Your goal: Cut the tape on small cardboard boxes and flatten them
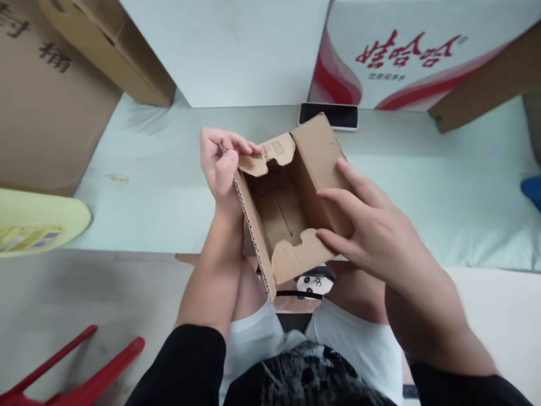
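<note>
A small brown cardboard box (281, 203) is held tilted over the table's near edge, its opening facing me. Its inside shows bare cardboard with a dark slit at the bottom. My left hand (222, 163) is closed on the box's upper left corner, beside a notched end flap (270, 155). On the other side, my right hand (363, 220) rests its spread fingers on the right panel, and its lowest visible digit touches the lower notched flap (300, 254). Both hands hold the box up between them.
A phone (329, 115) lies on the pale green table cover (139, 169), beyond the box. White cartons (249, 51) and a red-and-white carton (406, 67) stand behind. Larger brown cardboard (51, 113) and a yellow-green container (42, 220) are left. A red stool (101, 372) is lower left.
</note>
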`<state>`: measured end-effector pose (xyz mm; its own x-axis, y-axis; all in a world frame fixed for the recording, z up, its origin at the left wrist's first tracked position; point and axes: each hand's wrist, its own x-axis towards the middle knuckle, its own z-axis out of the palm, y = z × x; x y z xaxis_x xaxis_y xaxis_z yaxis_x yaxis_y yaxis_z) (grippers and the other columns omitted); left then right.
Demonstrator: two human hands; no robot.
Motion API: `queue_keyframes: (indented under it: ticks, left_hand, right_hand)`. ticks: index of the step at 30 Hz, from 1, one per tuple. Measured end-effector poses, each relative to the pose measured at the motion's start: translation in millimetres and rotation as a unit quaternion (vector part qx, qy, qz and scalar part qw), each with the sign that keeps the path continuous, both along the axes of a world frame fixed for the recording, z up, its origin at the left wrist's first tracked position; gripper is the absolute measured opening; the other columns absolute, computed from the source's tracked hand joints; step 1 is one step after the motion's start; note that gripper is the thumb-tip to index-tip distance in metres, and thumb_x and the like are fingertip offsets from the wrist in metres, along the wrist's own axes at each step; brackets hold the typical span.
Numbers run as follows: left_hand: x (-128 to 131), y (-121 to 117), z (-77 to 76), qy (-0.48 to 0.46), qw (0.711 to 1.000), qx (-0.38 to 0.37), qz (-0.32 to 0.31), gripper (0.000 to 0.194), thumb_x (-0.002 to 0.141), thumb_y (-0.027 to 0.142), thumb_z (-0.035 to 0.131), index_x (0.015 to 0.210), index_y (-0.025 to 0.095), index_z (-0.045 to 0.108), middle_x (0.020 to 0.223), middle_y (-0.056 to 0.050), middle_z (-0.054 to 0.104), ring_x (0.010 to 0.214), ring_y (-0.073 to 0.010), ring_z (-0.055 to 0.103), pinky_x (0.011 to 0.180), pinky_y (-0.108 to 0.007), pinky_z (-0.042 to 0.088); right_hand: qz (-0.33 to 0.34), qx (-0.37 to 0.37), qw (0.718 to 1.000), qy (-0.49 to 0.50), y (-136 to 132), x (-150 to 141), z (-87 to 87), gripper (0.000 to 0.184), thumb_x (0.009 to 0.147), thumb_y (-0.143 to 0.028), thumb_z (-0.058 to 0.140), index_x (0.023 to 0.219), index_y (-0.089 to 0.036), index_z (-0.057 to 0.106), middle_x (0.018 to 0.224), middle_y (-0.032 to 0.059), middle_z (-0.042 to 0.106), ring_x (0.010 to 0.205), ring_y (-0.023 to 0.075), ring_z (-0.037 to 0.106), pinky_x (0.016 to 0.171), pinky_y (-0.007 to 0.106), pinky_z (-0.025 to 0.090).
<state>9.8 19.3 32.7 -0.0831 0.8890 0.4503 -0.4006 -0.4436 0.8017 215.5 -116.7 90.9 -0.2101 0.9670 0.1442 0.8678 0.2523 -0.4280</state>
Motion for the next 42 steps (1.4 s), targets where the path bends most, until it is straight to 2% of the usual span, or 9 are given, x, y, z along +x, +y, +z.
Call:
queue_keyframes:
  ticks: [6,9,14,24,28,32,35,38,42]
  left_hand:
    - [4.6,-7.4,2.5,-0.013,1.000,-0.002,0.015,0.031,0.082,0.046,0.067,0.076,0.025,0.046,0.069,0.002,0.055,0.069,-0.0169,0.062,0.076,-0.035,0.053]
    - [-6.3,-10.9,0.0,-0.013,1.000,0.007,0.024,0.032,0.084,0.048,0.067,0.076,0.024,0.048,0.069,0.001,0.056,0.072,-0.0165,0.062,0.078,-0.034,0.052]
    - [-31.4,-13.0,-10.2,0.012,0.998,-0.002,0.064,0.038,0.085,0.056,0.068,0.078,0.023,0.049,0.072,0.001,0.055,0.076,-0.0160,0.061,0.081,-0.034,0.049]
    - [-60.6,-36.3,-33.7,0.258,0.950,0.094,0.151,0.040,0.095,0.058,0.056,0.122,0.031,0.068,0.102,-0.005,0.057,0.103,-0.0192,0.060,0.098,-0.038,0.049]
    - [-66.3,-21.3,-37.1,0.311,0.934,0.085,0.156,0.037,0.096,0.056,0.054,0.115,0.033,0.076,0.129,-0.007,0.051,0.128,-0.0248,0.051,0.114,-0.046,0.040]
    - [-64.1,-6.1,-40.7,0.289,0.951,0.027,0.111,0.033,0.090,0.057,0.063,0.112,0.036,0.078,0.133,-0.006,0.052,0.125,-0.0237,0.054,0.114,-0.048,0.042]
    - [-65.6,-3.1,-42.6,0.255,0.959,-0.015,0.119,0.036,0.087,0.058,0.067,0.110,0.033,0.079,0.130,-0.008,0.054,0.125,-0.0237,0.054,0.115,-0.047,0.041]
    - [-69.2,-4.5,-42.0,0.256,0.953,-0.029,0.161,0.039,0.084,0.059,0.070,0.108,0.030,0.080,0.117,-0.008,0.055,0.118,-0.0218,0.054,0.113,-0.044,0.043]
    - [-67.3,-6.9,-40.8,0.259,0.942,-0.073,0.199,0.046,0.086,0.061,0.067,0.113,0.026,0.078,0.098,-0.006,0.058,0.106,-0.0206,0.058,0.107,-0.041,0.046]
  right_hand:
    - [-0.127,0.027,0.987,0.093,-24.7,-7.3,3.7,0.074,0.083,-0.037,0.072,0.149,-0.027,0.040,0.145,0.0157,0.054,0.119,0.0323,0.065,0.095,0.051,0.060]
    - [-0.061,0.008,0.991,0.120,-22.4,-25.2,13.9,0.062,0.088,-0.033,0.064,0.146,-0.027,0.044,0.128,0.0116,0.066,0.111,0.0273,0.068,0.090,0.045,0.062]
    - [0.105,0.009,0.992,0.073,6.5,-58.0,21.2,0.058,0.083,-0.041,0.072,0.137,-0.023,0.059,0.146,0.0136,0.058,0.139,0.0353,0.053,0.116,0.056,0.047]
    - [0.183,-0.010,0.937,0.297,14.3,-42.7,-16.7,0.029,0.095,-0.036,0.054,0.110,-0.029,0.077,0.144,0.0028,0.064,0.151,0.0332,0.040,0.126,0.059,0.031]
    - [0.221,-0.023,0.926,0.305,20.0,-36.3,-23.7,0.037,0.095,-0.041,0.056,0.128,-0.032,0.070,0.158,0.0017,0.050,0.155,0.0316,0.033,0.127,0.056,0.028]
    - [0.098,-0.078,0.940,0.318,21.3,-15.7,-44.9,0.055,0.099,-0.055,0.045,0.151,-0.036,0.047,0.169,0.0010,0.030,0.156,0.0299,0.031,0.127,0.055,0.029]
    - [-0.023,-0.171,0.948,0.267,21.4,-3.3,-59.4,0.059,0.100,-0.057,0.039,0.154,-0.033,0.042,0.166,0.0044,0.038,0.153,0.0290,0.036,0.127,0.057,0.026]
    - [-0.042,-0.238,0.937,0.250,22.3,0.9,-65.6,0.062,0.098,-0.058,0.044,0.154,-0.032,0.041,0.158,0.0058,0.049,0.142,0.0292,0.052,0.120,0.055,0.040]
    - [-0.044,-0.188,0.917,0.350,27.1,-0.4,-74.9,0.066,0.096,-0.060,0.046,0.154,-0.030,0.038,0.146,0.0085,0.062,0.118,0.0281,0.070,0.097,0.047,0.059]
